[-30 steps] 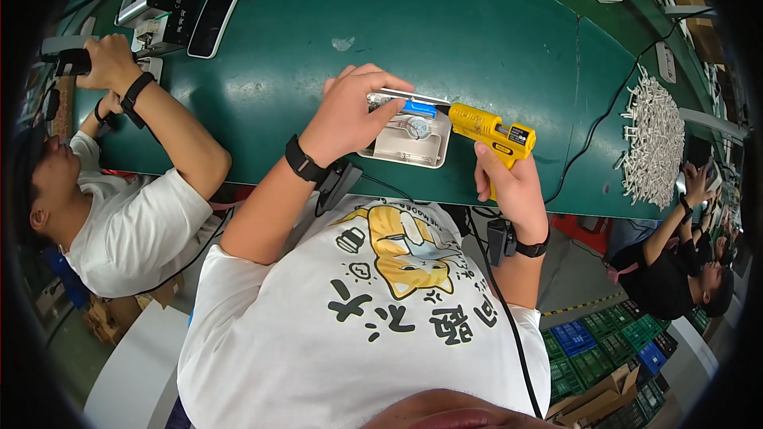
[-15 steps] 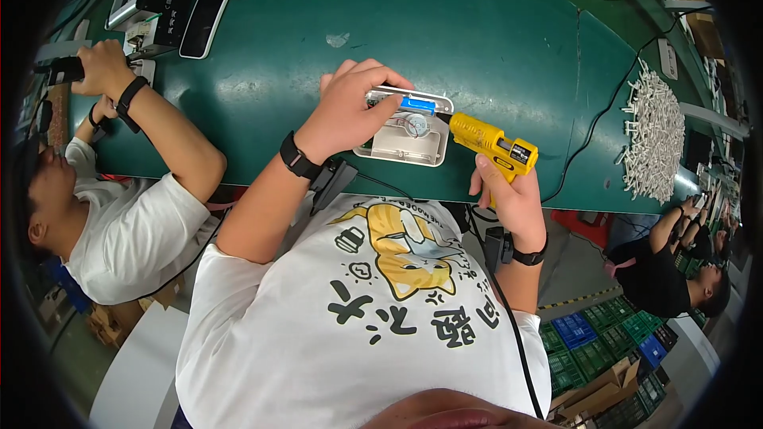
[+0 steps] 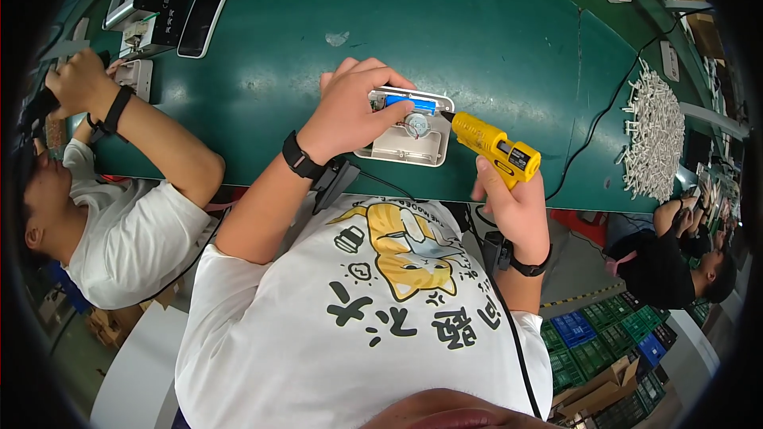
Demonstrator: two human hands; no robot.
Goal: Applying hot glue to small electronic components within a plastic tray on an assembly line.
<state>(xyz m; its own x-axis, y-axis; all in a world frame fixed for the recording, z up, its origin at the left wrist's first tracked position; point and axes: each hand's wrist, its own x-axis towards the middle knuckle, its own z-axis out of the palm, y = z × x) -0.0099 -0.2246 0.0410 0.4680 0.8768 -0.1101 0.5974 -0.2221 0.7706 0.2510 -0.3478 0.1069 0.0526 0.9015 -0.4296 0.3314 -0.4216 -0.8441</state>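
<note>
A shallow white plastic housing (image 3: 430, 152) lies on the green bench in front of me. Inside it are a blue cylindrical battery (image 3: 424, 106) along the far wall and a round silvery part (image 3: 417, 125), perhaps a motor. My left hand (image 3: 354, 111) is closed on the housing's left end, its thumb reaching in beside the battery; that end is mostly hidden. My right hand (image 3: 513, 205) grips a yellow hot glue gun (image 3: 489, 143) by its handle. The gun's dark nozzle points at the housing's right end, close to the battery's end.
The green bench (image 3: 493, 40) carries a phone (image 3: 205, 19) and a black box-shaped device (image 3: 163, 4) at the far left. A heap of small white parts (image 3: 654, 135) lies right, beside a black cable (image 3: 586, 139). A co-worker's arm (image 3: 163, 131) is at left; green crates (image 3: 592, 356) stand lower right.
The glue gun has moved slightly right and nearer me, its nozzle drawing back from the battery's end. My left thumb has slid toward me, uncovering more of the battery.
</note>
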